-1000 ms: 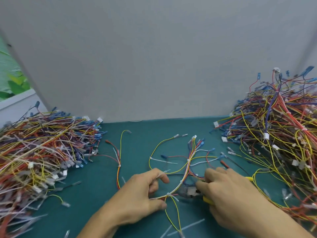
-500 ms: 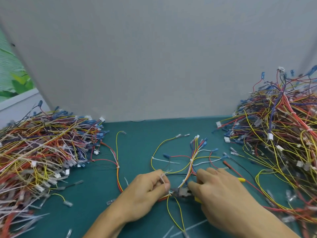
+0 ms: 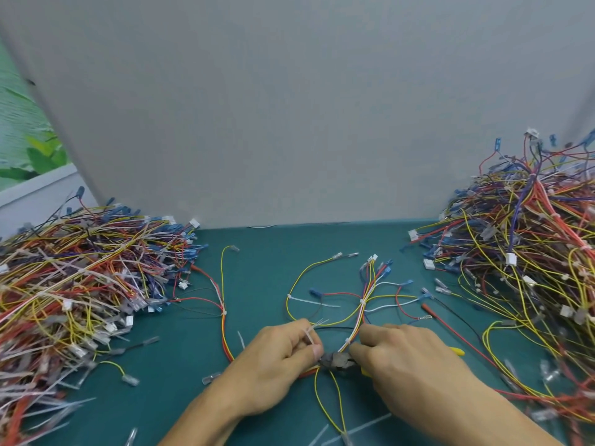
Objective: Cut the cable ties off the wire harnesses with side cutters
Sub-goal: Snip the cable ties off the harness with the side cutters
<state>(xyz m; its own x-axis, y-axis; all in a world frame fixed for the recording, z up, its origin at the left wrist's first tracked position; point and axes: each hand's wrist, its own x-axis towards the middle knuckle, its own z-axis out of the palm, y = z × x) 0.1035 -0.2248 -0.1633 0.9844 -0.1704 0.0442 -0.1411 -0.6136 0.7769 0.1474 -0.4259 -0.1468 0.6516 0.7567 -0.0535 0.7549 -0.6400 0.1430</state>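
Observation:
A wire harness (image 3: 363,304) of yellow, red, white and blue wires lies spread on the green mat in front of me. My left hand (image 3: 277,358) pinches a translucent cable tie (image 3: 310,333) at the harness's lower stem. My right hand (image 3: 409,358) grips the side cutters (image 3: 336,362); their grey jaws sit on the bundle right beside my left thumb, and a yellow handle tip (image 3: 457,360) shows past my hand. More white ties (image 3: 363,301) bind the harness higher up.
A big heap of harnesses (image 3: 80,278) fills the left side, and another heap (image 3: 528,268) rises on the right. A loose red and yellow harness (image 3: 223,313) lies left of my hands. Cut tie pieces (image 3: 363,428) lie on the mat (image 3: 267,262). A grey wall stands behind.
My hands have drawn together. My left hand moved from lying over the wires to pinching a tie, and the cutter jaws came up against the bundle by my left thumb.

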